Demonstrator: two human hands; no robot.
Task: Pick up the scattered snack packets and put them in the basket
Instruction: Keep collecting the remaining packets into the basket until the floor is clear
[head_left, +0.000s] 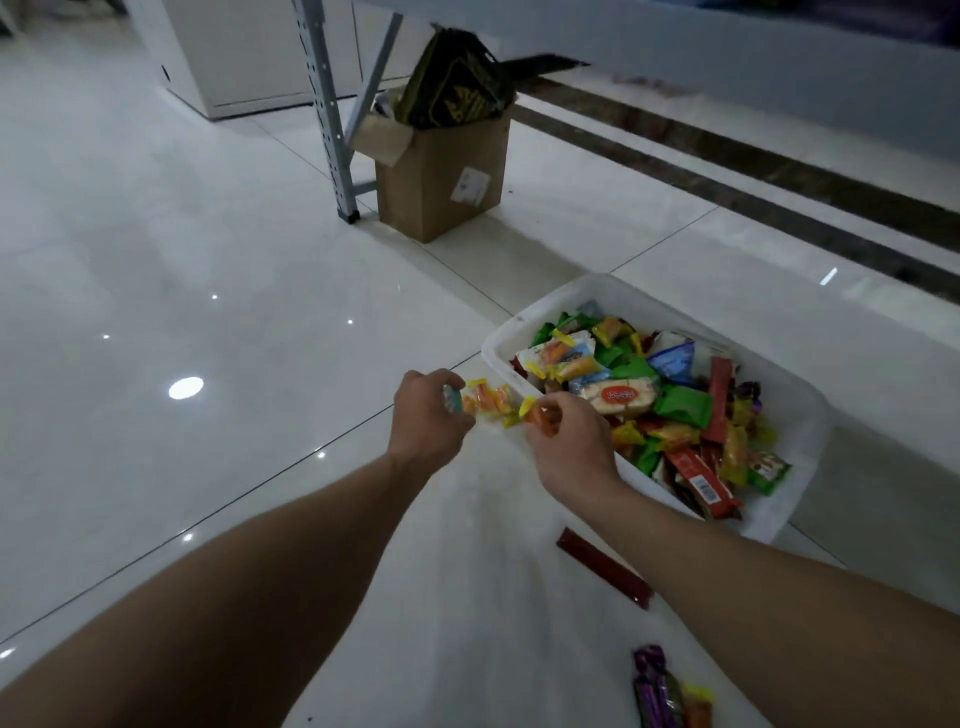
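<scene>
Pinching orange packet (543, 415): right hand (566, 447) grip, beside basket (550, 304); left hand (426, 415) grip curled round blue packet (453, 402).

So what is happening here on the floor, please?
A person is gathering snack packets into the white basket. The left hand grips a few small orange packets and the right hand pinches another orange packet, both just beside the basket's near rim. The basket is already quite full. A long red packet and some purple packets lie on the floor, not yet picked up.
</scene>
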